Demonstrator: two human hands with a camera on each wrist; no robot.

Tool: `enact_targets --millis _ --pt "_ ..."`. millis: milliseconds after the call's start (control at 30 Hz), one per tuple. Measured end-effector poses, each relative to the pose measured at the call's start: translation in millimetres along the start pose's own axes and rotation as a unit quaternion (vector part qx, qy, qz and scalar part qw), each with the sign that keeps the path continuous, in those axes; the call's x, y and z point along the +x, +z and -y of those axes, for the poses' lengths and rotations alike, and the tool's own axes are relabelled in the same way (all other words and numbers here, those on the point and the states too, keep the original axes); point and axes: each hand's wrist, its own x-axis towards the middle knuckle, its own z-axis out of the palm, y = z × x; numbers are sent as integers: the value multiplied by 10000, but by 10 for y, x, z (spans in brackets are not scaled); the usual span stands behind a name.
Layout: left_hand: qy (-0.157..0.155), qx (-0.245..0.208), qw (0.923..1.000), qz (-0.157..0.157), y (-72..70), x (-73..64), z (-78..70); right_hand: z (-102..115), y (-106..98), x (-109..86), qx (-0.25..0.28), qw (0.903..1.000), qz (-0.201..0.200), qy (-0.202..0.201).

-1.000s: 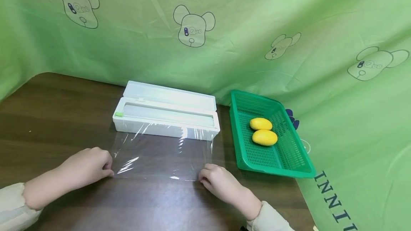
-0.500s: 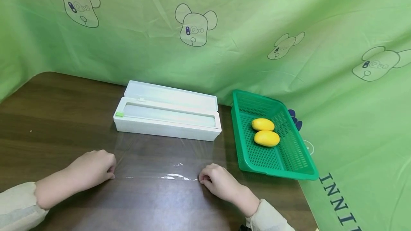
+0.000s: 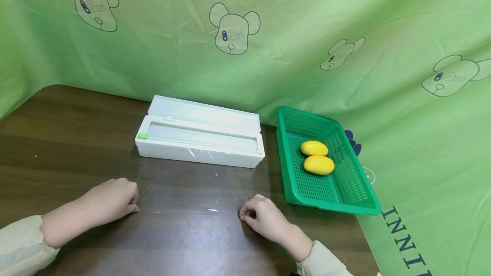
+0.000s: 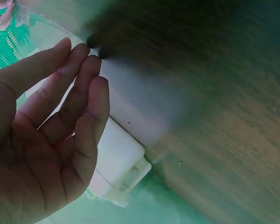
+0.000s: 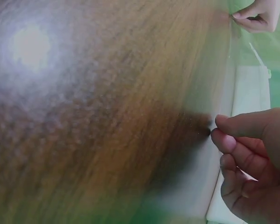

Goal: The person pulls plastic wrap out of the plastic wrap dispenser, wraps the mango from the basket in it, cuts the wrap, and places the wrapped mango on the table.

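l hand & r hand each pinch a corner of clear, thin plastic film btwn them, tho contact's hard to see. should be light, limp, clingy; corners best hold.

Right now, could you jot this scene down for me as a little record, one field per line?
Left hand: pinches the near left corner of the clear film
Right hand: pinches the near right corner
Film: stretches from the white box toward the person
Box lid: open
Green basket: right of the box, holding two yellow fruits
Backdrop: green cloth with animal-head prints
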Motion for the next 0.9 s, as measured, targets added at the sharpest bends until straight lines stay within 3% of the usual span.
enact_targets --millis 467,667,767,900 --pt "-11 41 10000 -60 -1 -9 -49 26 -50 -66 -24 9996 291 2" --pt "-136 4 9999 30 -7 -16 -47 73 -114 -109 -70 9975 705 -41" --pt "-144 33 9999 50 -13 -17 -48 127 -185 -120 -71 9967 793 -178" --pt "-112 78 9999 20 -18 -18 -49 206 -376 -121 -79 9968 576 -551"
